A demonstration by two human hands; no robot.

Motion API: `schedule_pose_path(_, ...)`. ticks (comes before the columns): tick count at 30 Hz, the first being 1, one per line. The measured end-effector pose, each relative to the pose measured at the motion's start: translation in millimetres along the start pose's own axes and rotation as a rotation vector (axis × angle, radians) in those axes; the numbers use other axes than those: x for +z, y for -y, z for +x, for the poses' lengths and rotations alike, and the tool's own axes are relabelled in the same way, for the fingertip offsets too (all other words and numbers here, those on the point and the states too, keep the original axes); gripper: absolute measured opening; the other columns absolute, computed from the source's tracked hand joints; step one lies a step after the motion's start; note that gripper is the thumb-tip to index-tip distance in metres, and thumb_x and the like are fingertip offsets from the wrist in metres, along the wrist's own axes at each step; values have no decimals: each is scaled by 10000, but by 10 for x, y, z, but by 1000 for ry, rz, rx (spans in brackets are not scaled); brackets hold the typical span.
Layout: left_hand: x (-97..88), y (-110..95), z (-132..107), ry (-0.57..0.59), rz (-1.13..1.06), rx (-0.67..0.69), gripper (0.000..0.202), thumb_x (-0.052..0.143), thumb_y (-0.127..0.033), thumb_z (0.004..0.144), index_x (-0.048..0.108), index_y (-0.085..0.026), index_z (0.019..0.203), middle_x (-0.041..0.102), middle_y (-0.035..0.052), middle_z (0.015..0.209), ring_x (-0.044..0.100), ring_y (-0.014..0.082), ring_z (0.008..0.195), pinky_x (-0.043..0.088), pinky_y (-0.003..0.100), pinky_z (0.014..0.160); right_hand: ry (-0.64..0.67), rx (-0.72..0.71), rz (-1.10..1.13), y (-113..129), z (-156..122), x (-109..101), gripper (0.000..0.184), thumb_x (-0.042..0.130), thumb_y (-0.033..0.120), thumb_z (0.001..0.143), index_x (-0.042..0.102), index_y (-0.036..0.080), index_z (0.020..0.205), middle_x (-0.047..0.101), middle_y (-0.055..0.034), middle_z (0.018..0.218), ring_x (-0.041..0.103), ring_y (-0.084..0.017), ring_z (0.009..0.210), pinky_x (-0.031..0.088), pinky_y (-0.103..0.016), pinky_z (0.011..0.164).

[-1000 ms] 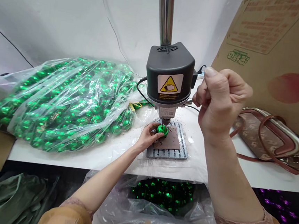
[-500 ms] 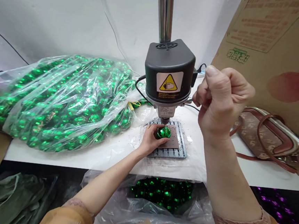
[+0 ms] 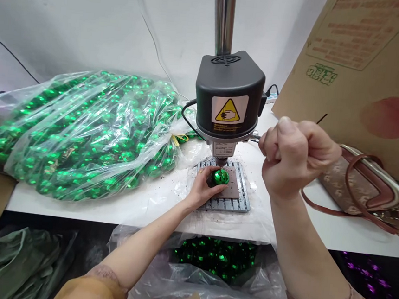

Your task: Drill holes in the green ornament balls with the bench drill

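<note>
A small bench drill (image 3: 229, 101) with a black motor housing and a yellow warning label stands on a steel column at the table's middle. My left hand (image 3: 203, 190) is closed round a shiny green ball (image 3: 221, 177), holding it on the brown pad of the ribbed base plate (image 3: 242, 197) directly under the drill bit, whose tip touches the ball. My right hand (image 3: 295, 155) is a fist wrapped round the drill's feed lever (image 3: 323, 118), to the right of the housing; only the lever's thin dark tip shows above the fist.
A big clear plastic bag of green balls (image 3: 82, 134) lies on the white table to the left. Another open bag with green balls (image 3: 216, 258) hangs below the table's front edge. A brown handbag (image 3: 360, 184) and a leaning cardboard box (image 3: 360, 66) are at the right.
My right fist has dropped down with the lever, and the drill head has come lower onto the green ball. My left hand has stayed on the ball.
</note>
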State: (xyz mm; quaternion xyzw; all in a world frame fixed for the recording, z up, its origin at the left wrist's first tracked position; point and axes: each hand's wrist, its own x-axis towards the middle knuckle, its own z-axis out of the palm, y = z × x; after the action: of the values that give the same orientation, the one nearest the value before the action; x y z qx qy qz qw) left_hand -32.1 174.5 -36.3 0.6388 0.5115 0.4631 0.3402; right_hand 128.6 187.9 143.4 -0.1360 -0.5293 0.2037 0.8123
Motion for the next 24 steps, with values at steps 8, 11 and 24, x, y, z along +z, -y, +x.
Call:
schedule_pose_path(8, -2, 30, -6, 1, 25, 19, 565, 852, -364, 693, 607, -230, 1185, 632, 91, 1186, 592, 278, 1143, 466, 457, 1017, 10, -66, -4, -104, -160, -121, 502, 599, 195, 831, 204, 183, 521, 257, 65, 449, 249, -41, 394, 201, -269, 411)
schedule_pose_path(11, 0, 36, -8, 3, 29, 15, 564, 849, -366, 697, 605, -231, 1186, 627, 93, 1188, 587, 280, 1147, 462, 461, 1016, 8, -114, -19, -146, -192, -160, 501, 605, 205, 814, 199, 181, 521, 240, 63, 443, 232, -43, 383, 175, -271, 398)
schedule_pose_path(24, 7, 31, -17, -7, 22, 4, 557, 850, -366, 697, 608, -233, 1181, 631, 89, 1191, 597, 271, 1145, 468, 445, 1014, 68, -235, 21, -236, -304, -224, 453, 578, 115, 768, 193, 172, 537, 252, 59, 459, 248, -32, 399, 243, -244, 412)
